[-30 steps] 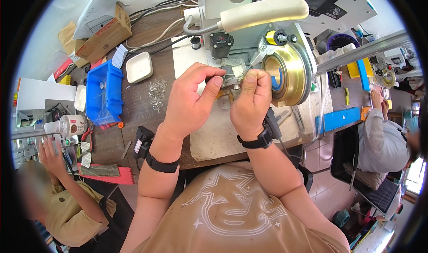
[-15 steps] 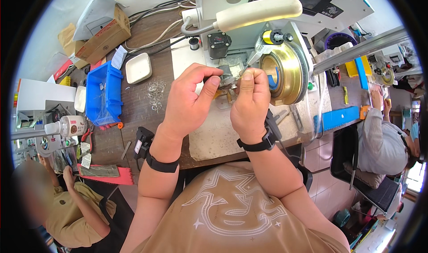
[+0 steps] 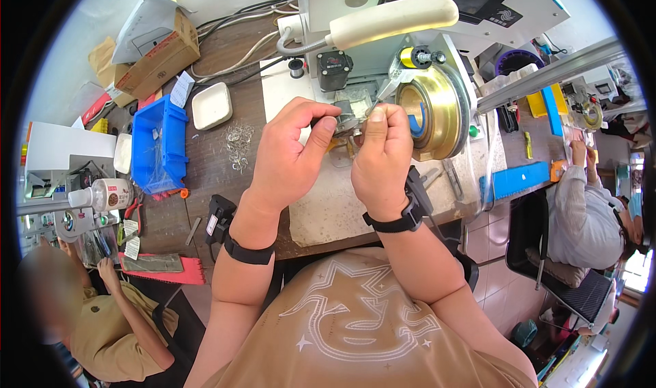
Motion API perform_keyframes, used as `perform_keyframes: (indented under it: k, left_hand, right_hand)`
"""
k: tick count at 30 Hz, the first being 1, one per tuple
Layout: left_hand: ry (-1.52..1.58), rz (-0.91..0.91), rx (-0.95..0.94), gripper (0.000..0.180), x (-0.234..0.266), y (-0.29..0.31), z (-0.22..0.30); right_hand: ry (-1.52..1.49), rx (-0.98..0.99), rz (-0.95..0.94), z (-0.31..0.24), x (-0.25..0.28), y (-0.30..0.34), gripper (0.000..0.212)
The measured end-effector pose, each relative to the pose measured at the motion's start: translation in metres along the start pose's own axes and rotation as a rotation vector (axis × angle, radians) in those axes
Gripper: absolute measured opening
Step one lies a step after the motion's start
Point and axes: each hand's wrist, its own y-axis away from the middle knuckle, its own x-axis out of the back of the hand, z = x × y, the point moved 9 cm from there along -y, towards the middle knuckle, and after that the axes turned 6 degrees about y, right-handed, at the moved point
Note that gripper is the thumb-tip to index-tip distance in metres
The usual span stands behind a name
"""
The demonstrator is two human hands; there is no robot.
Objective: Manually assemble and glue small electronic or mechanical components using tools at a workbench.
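My left hand (image 3: 290,152) is raised over the front of a bench machine, its thumb and index fingertips close together beside a small metal part (image 3: 350,123). If anything sits between those fingertips, it is too small to make out. Just right of it, my right hand (image 3: 380,156) is closed, the thumb pressed onto the curled index finger. Its fingers hide whatever they pinch. A large gold-coloured metal wheel (image 3: 444,118) stands directly right of my right hand. Behind both hands is a black motor block (image 3: 335,70), and a cream-coloured lamp (image 3: 396,20) arches above.
On the table's left lie a pile of small wire pieces (image 3: 239,145), a white dish (image 3: 212,106), a blue bin (image 3: 159,142) and a cardboard box (image 3: 160,57). A cutter (image 3: 452,179) rests right of my wrist. Co-workers sit at the left and right.
My right hand has shifted very slightly left. My left hand stays in place. The co-worker at the right has moved the hands a little.
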Motion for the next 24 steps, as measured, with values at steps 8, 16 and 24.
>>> perform_keyframes:
  k: [8, 16, 24]
  left_hand:
    - [0.002, 0.001, 0.013, 0.020, -0.001, 0.001, 0.000]
    - [0.014, 0.004, 0.019, 0.018, 0.001, 0.003, -0.003]
    - [0.022, 0.000, 0.028, 0.019, 0.000, 0.002, -0.003]
  right_hand:
    - [0.027, -0.014, -0.021, 0.001, 0.000, -0.001, 0.016]
    - [-0.199, -0.047, -0.030, 0.008, -0.001, 0.006, 0.016]
    - [-0.465, -0.065, -0.052, 0.006, -0.001, 0.010, 0.021]
